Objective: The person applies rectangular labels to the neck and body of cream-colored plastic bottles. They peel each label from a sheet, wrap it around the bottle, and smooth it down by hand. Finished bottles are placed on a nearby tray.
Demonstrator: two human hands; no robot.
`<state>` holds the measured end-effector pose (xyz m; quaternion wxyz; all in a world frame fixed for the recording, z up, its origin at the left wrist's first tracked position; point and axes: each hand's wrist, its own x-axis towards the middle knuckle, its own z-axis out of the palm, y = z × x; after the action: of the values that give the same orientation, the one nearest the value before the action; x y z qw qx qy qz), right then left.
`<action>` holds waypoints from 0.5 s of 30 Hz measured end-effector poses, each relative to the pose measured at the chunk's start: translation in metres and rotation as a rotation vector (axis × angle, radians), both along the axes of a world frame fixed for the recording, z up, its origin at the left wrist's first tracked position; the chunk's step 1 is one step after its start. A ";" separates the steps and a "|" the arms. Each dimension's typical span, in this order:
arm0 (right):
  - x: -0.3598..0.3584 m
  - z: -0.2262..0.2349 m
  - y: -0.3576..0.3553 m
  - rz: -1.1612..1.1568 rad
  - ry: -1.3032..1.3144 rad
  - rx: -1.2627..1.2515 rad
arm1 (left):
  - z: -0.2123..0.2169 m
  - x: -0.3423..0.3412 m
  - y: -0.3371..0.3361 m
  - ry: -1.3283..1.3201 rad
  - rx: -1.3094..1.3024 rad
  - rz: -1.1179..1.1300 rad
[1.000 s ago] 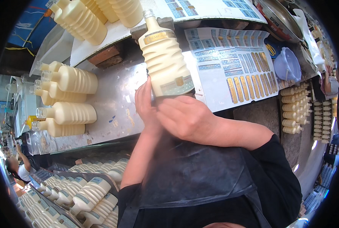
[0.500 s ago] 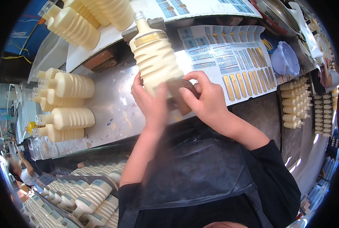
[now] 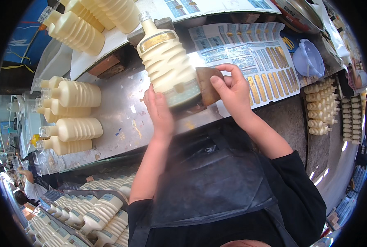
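A cream bottle (image 3: 167,61) with wavy ridges and a clear glass neck lies before me, its neck end by a grey block (image 3: 165,24). Around its shoulder runs a gold label (image 3: 156,40), and a pale blue label (image 3: 182,94) sits near its base. My left hand (image 3: 160,115) holds the lower left side of the bottle, fingers and thumb against it. Pinched between the thumb and fingers of my right hand (image 3: 236,92) is a flat brown scraper-like piece (image 3: 209,85), its edge at the right side of the bottle's base.
Right of the bottle lies a sheet of blue and gold labels (image 3: 249,61), with a lilac bucket (image 3: 309,57) beyond. Several cream bottles (image 3: 78,92) lie at the left of the metal table (image 3: 121,119). More stand on a raised shelf (image 3: 84,61). Labelled bottles (image 3: 93,214) fill the lower left.
My right hand has moved right with the brown piece, off the bottle's front, and the blue base label now shows. My left thumb has shifted down and left along the bottle.
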<state>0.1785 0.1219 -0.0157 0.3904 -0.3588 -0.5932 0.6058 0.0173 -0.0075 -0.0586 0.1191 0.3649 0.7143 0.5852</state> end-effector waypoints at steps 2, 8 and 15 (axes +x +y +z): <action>0.001 -0.003 -0.004 0.063 -0.045 0.008 | 0.005 0.001 0.001 -0.008 0.000 -0.020; 0.008 0.001 0.013 0.074 -0.326 0.166 | 0.003 0.000 -0.003 -0.101 0.022 -0.022; 0.005 0.027 -0.002 0.024 -0.234 0.640 | 0.005 0.002 -0.015 0.294 -0.015 -0.082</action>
<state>0.1831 0.1194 0.0115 0.4054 -0.2785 -0.7981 0.3481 0.0198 -0.0225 -0.0538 0.0400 0.4745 0.7129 0.5147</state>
